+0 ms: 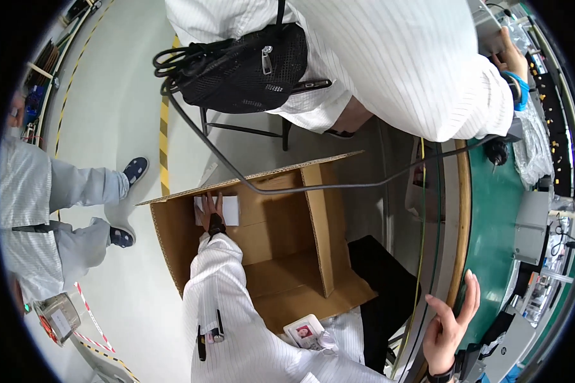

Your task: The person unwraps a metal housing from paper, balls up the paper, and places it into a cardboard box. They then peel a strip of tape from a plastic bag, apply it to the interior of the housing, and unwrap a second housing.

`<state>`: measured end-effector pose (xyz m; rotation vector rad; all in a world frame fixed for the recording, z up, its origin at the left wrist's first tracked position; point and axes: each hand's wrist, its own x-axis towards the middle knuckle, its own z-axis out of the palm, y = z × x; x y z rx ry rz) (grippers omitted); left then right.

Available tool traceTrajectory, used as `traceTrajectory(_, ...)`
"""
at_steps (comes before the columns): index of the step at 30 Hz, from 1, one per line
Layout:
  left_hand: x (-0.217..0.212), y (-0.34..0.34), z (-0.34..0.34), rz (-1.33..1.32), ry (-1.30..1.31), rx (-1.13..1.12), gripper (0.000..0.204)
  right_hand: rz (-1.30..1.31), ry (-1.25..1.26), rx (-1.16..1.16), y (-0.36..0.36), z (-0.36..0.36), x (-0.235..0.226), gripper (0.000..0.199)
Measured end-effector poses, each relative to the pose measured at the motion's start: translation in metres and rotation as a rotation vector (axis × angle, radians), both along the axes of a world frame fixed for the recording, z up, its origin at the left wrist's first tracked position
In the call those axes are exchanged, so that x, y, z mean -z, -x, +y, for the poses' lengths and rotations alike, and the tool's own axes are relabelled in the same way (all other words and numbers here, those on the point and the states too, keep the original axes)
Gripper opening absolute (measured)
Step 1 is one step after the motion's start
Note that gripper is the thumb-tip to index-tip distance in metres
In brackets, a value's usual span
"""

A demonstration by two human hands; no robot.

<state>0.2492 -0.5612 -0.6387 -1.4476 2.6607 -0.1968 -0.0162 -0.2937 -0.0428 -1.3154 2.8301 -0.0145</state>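
Observation:
My left hand (pixel 211 216) reaches down into an open cardboard box (pixel 275 252). Its fingers are spread across a white rectangular item (pixel 230 210) by the box's left wall. Whether that item is a small carton or a stack of paper I cannot tell. My right hand (pixel 449 329) hovers at the near edge of the green-topped bench (pixel 501 191), fingers apart and holding nothing. Another person's hand (pixel 512 57), with a blue wrist band, touches a grey device (pixel 487 29) at the far right of the bench.
A black cable (pixel 338 187) crosses above the box from a black mesh bag (pixel 249 70) on the person ahead to the bench. A dark stool (pixel 249 131) stands beyond. Another person (pixel 57 204) stands at left. Grey devices (pixel 531 217) and clear plastic wrap (pixel 533 147) lie along the bench.

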Motion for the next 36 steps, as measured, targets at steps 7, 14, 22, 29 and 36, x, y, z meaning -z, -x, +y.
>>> traceTrajectory(7, -0.027, 0.017, -0.014, -0.013, -0.381, -0.171, 0.107, -0.016, 0.017, -0.121, 0.012, 0.001, -0.004, 0.034)
traceTrajectory(14, -0.139, 0.060, 0.028, 0.030, -0.647, -0.327, 0.104, -0.034, -0.001, -0.021, 0.004, 0.002, -0.003, 0.039)
traceTrajectory(22, -0.313, 0.010, 0.073, 0.579, -0.697, -0.378, 0.119, -0.030, 0.281, -0.397, 0.006, 0.024, -0.023, 0.035)
traceTrajectory(29, -0.488, -0.069, 0.117, 1.343, -0.827, -0.311, 0.092, -1.075, -0.388, -0.746, -0.093, 0.117, 0.034, 0.029)
traceTrajectory(36, -0.564, -0.067, 0.154, 1.674, -1.210, -0.377, 0.082, -1.733, -0.039, 0.125, -0.097, 0.189, 0.002, 0.019)
